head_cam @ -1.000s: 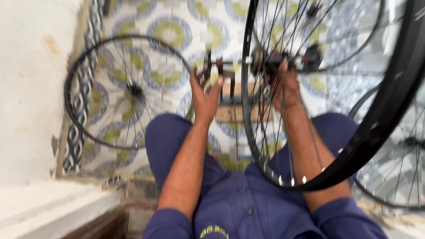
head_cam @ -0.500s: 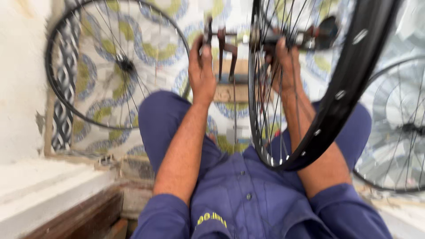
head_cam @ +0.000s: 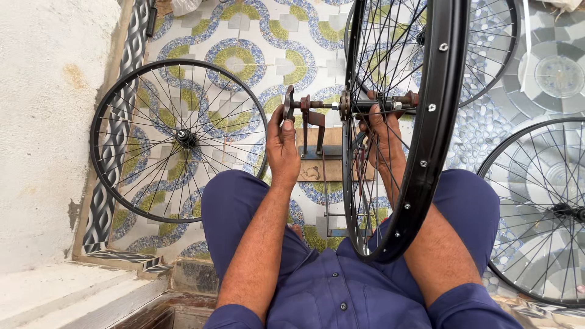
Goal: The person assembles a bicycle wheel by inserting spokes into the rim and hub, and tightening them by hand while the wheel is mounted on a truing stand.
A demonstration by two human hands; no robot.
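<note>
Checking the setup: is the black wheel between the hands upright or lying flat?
Upright: the black wheel stands on edge, its axle horizontal on the stand.

Seated person in blue work clothes, knees apart. Black bicycle wheel (head_cam: 426, 140) stands upright between the legs, its axle (head_cam: 350, 105) mounted in a rusty metal stand (head_cam: 312, 131) on the patterned tile floor (head_cam: 256, 36). Left hand (head_cam: 282, 146) grips the stand's left end. Right hand (head_cam: 381, 131) reaches through the spokes, fingers at the hub. Second wheel (head_cam: 178, 139) lies flat, left. Third wheel (head_cam: 542, 213) on the right.
</note>
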